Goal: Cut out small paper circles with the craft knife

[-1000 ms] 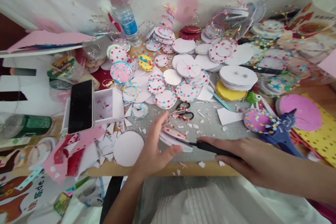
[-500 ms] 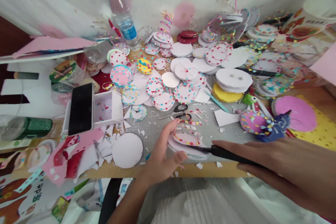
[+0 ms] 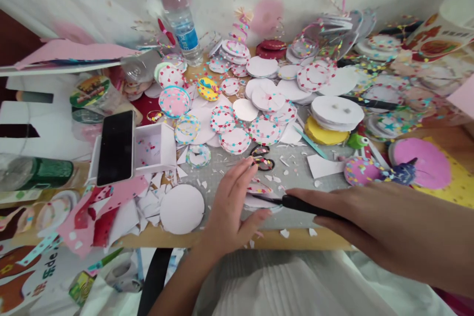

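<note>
My left hand (image 3: 230, 207) curves around the left side of a small stack of white paper discs (image 3: 264, 204), thumb at the near edge and fingers at the far edge. A pink piece edged with star sprinkles (image 3: 259, 187) shows on top, partly hidden by the fingers. In my right hand (image 3: 374, 219) is a black-handled knife (image 3: 301, 203), its thin dark tip lying over the discs. Just beyond my left fingertips lie scissors with black handles (image 3: 263, 158). A plain white disc (image 3: 182, 209) rests to the left.
Many sprinkle-edged discs (image 3: 235, 140) crowd the back of the grey cutting mat (image 3: 296, 177). A water bottle (image 3: 181, 19) stands behind. At left are a phone (image 3: 116, 148) on a white box and paper scraps (image 3: 148, 207); at right, a pink disc (image 3: 422, 163).
My left hand has straightened its fingers and covers more of the disc stack. The knife and right hand have shifted left. The whole view has shifted slightly.
</note>
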### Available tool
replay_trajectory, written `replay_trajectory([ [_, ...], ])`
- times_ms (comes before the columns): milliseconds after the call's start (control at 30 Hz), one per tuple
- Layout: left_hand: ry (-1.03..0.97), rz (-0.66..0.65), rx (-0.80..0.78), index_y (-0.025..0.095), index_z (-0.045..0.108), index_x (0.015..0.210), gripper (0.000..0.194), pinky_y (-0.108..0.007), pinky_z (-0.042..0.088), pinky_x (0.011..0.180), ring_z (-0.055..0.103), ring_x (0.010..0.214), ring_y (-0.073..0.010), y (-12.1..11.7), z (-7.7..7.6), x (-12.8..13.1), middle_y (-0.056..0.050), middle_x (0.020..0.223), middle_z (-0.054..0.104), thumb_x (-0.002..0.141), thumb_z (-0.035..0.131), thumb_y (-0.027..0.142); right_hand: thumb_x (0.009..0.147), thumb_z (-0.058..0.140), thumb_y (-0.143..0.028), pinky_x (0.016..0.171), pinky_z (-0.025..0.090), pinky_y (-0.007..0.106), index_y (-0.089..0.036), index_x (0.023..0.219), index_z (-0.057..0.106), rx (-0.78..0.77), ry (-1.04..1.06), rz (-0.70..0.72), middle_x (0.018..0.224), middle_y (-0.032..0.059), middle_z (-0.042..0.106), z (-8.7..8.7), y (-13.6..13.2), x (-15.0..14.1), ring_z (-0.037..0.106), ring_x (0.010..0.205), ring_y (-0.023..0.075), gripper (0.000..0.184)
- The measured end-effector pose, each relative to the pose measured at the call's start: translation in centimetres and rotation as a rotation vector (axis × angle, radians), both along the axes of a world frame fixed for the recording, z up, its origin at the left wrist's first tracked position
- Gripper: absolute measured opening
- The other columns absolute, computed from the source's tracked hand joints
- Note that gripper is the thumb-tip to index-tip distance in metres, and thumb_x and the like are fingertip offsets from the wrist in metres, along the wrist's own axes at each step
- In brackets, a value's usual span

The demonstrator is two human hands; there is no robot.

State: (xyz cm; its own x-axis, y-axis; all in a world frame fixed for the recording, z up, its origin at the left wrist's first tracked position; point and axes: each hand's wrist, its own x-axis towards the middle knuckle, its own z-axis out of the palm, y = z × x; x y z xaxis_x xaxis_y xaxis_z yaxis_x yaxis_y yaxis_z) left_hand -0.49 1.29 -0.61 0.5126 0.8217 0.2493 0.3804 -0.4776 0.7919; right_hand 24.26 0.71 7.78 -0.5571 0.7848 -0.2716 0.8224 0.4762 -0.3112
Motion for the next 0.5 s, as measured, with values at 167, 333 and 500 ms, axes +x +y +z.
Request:
replay_trajectory([
  [167,-0.074,-0.055,-0.111,0.020,0.029,0.148,0.062,-0.047,0.024,0.117,0.027,0.143,-0.0308,0.3,-0.1,-1.4,-0.012,0.155,0.029,0.094,0.045,0.047,0.093,0.041,-0.024,0.045,0.044,0.024,-0.031,0.139,0.050,-0.237,0.041,0.005,0.074,0.0021,0.075,-1.0,0.4,-0.1,0.071,0.059,0.0198,0.047],
  [333,-0.135,-0.043,-0.223,0.022,0.028,0.149,0.063,-0.047,0.020,0.119,0.025,0.144,-0.0314,0.7,-0.3,-2.6,-0.010,0.157,0.027,0.095,0.039,0.052,0.095,0.039,-0.024,0.054,0.049,0.027,-0.025,0.143,0.046,-0.300,0.080,-0.016,0.089,0.0083,0.076,-2.5,0.1,-0.1,0.073,0.070,0.0236,0.049],
  [500,-0.197,0.002,-0.341,0.022,0.030,0.149,0.063,-0.046,0.019,0.120,0.024,0.145,-0.0309,0.7,-0.3,-3.5,-0.008,0.157,0.028,0.095,0.039,0.053,0.095,0.042,-0.023,0.059,0.051,0.028,-0.028,0.143,0.044,-0.256,0.195,-0.017,0.103,0.0071,0.076,-4.2,0.0,-0.2,0.073,0.072,0.0216,0.049],
])
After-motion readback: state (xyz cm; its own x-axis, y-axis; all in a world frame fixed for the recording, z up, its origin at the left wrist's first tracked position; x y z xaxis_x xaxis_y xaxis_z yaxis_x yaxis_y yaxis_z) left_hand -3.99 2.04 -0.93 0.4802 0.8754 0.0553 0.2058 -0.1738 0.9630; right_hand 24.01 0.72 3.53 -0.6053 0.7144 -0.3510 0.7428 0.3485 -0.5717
